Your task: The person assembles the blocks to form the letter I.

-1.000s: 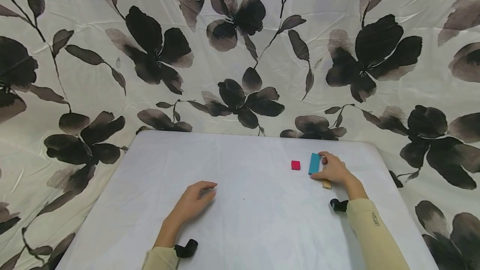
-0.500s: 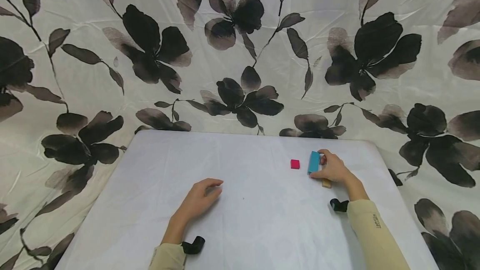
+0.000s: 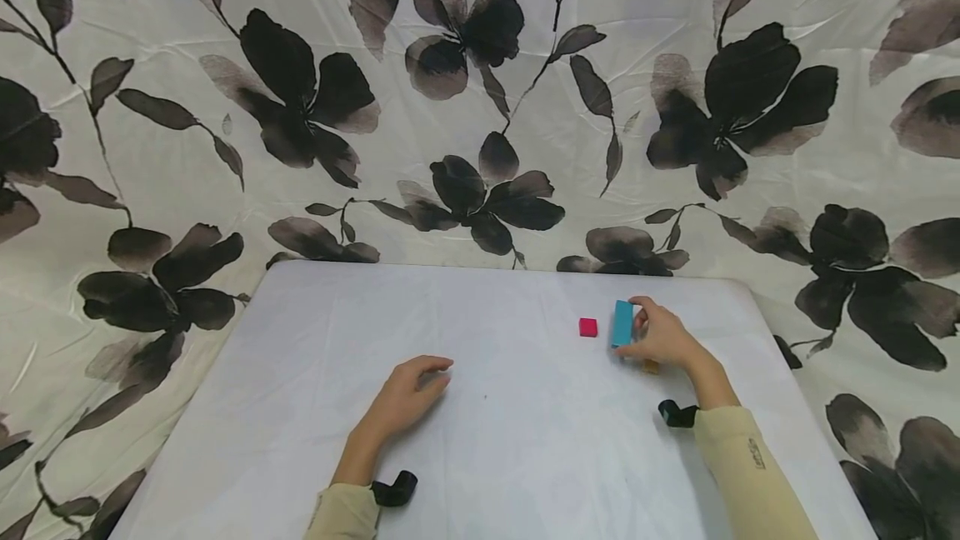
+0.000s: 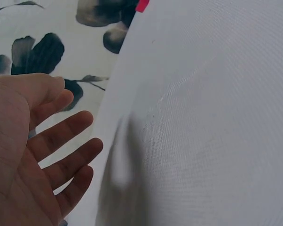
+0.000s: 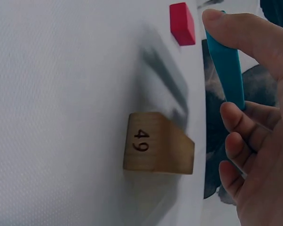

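Observation:
My right hand [image 3: 663,336] pinches a blue rectangular block [image 3: 622,323] between thumb and fingertips, at the far right part of the table. In the right wrist view the blue block [image 5: 228,70] is held at its two ends, raised off the white surface, its shadow falling on the cloth. Below the hand stands a wooden block [image 5: 144,141] with a slanted face and dark digits, mostly covered by the hand in the head view. Left of the blue block sits a small red block [image 3: 588,327]. My left hand [image 3: 405,397] holds nothing, fingers relaxed and apart over the table's middle left.
A white-covered table [image 3: 510,457] spreads under both hands. Behind it hangs a pale cloth [image 3: 600,132] with dark flower prints, starting right at the table's far edge. Black wrist cameras [image 3: 395,488] stick out at the sleeves.
My left hand has drifted a little right and away from me. The right hand keeps the blue block in nearly the same place; the view itself shifts slightly.

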Available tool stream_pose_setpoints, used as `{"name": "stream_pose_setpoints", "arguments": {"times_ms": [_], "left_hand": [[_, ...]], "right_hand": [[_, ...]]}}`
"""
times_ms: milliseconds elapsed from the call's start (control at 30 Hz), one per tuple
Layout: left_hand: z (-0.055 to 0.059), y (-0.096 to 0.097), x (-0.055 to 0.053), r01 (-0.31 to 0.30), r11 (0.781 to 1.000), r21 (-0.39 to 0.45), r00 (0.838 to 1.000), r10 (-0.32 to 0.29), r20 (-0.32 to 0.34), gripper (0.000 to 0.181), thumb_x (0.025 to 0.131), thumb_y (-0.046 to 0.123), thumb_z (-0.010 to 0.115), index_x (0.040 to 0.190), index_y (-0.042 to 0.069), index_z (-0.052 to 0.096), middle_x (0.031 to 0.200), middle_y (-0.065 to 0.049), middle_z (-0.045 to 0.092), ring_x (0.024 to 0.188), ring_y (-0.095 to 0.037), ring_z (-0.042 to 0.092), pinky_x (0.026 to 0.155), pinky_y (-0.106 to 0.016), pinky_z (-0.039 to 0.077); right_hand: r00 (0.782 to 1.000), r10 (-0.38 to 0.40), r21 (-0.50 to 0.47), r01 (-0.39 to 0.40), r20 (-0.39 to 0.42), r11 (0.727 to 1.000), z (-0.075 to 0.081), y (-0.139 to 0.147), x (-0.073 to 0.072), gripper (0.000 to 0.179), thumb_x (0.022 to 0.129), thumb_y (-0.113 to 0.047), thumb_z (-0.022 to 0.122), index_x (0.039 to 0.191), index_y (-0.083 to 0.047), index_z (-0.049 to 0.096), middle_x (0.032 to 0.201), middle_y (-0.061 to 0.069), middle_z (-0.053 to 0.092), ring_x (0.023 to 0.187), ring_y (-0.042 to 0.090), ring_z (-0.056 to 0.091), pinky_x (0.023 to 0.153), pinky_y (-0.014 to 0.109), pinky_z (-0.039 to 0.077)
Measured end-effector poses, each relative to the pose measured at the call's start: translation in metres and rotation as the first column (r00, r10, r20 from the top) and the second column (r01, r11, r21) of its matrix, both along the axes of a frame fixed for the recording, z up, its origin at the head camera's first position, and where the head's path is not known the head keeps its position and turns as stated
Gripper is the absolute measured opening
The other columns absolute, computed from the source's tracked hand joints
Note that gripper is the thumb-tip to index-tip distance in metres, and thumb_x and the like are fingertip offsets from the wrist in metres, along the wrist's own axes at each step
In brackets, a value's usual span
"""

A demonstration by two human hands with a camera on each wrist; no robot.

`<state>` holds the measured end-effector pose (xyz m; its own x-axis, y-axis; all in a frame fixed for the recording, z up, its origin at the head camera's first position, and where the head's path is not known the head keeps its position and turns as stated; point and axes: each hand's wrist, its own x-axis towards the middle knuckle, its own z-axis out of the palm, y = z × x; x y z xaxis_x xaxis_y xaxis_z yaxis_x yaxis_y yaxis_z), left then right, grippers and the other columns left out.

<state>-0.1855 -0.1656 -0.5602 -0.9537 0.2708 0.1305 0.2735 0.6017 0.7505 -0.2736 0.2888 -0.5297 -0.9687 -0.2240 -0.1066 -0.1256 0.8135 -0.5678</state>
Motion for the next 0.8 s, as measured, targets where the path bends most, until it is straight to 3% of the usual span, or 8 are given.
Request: {"name": "stream_pose_setpoints", "arguments": {"times_ms": [533, 800], "left_hand": [[0.0, 0.018, -0.002, 0.046, 0.998, 0.034, 0.999, -0.045, -0.006, 0.028, 0.095, 0.025, 0.065, 0.122, 0.017, 0.066, 0.12, 0.005, 0.064, 0.113, -0.019, 0.058, 0.094, -0.044, 0.045], [-0.001, 0.023, -0.002, 0.065, 0.997, 0.044, 0.998, -0.065, -0.015, 0.028, 0.096, 0.027, 0.063, 0.123, 0.016, 0.066, 0.121, 0.003, 0.064, 0.113, -0.019, 0.058, 0.094, -0.044, 0.045]], "right_hand": [[0.999, 0.047, -0.132, -0.049, -0.019, 0.99, 0.014, -0.021, 0.017, 0.099, 0.066, -0.033, 0.09, 0.142, -0.004, 0.033, 0.092, 0.006, 0.051, 0.07, 0.02, 0.047, 0.055, 0.033, 0.043], [0.995, 0.074, -0.149, -0.083, -0.064, 0.985, 0.012, -0.041, 0.026, 0.098, 0.064, -0.034, 0.091, 0.14, -0.006, 0.037, 0.089, 0.002, 0.052, 0.07, 0.019, 0.045, 0.06, 0.033, 0.039]]}}
